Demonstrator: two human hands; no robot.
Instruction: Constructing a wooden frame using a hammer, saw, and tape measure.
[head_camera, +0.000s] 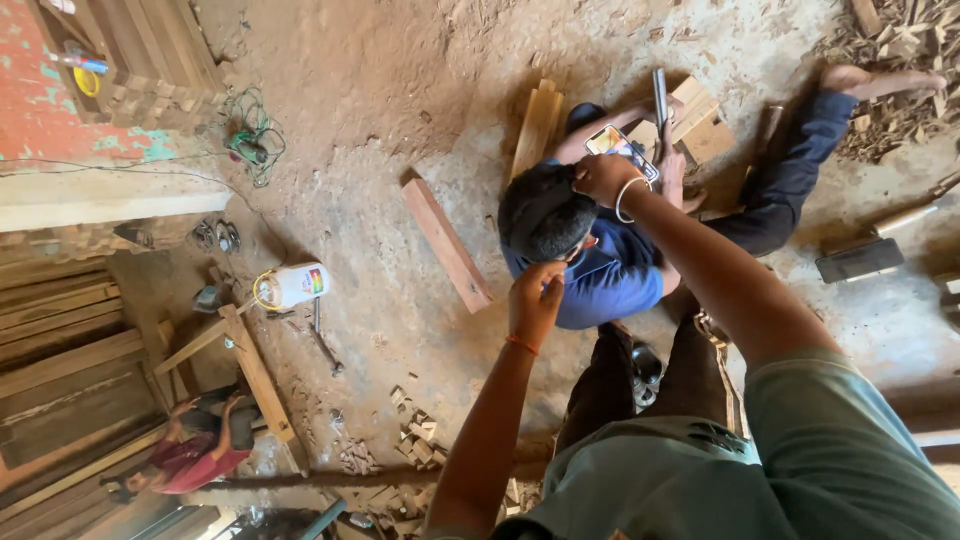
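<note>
Head (545, 210) of the seated person (610, 275) in the blue shirt sits mid-frame, just ahead of your knees, low over the dirt floor (400, 100), w/ dark short hair on top. Judging by looks, it won't handle like a loose object: it's heavy-ish, attached to a neck that turns on its own, so it's fragile in the sense that it needs gentle, even pressure, no twisting. Hair prob. soft and a bit slippery, so flat palms on both sides or crown would hold steadier than fingertips. Your right hand (603, 178), the one w/ the metal bangle (625, 198), is cupped on the far side of the head, fingers curled into the hair. Your left hand (535, 295), red thread (520, 345) at the wrist, has bent fingers touching the near side, close to the face. Neither hand grips anything else. Nearby: reddish plank (447, 243) lying on the floor beside the person, white container (293, 285) well apart, and a phone (620, 145) the seated person holds up, just beyond your right hand.
</note>
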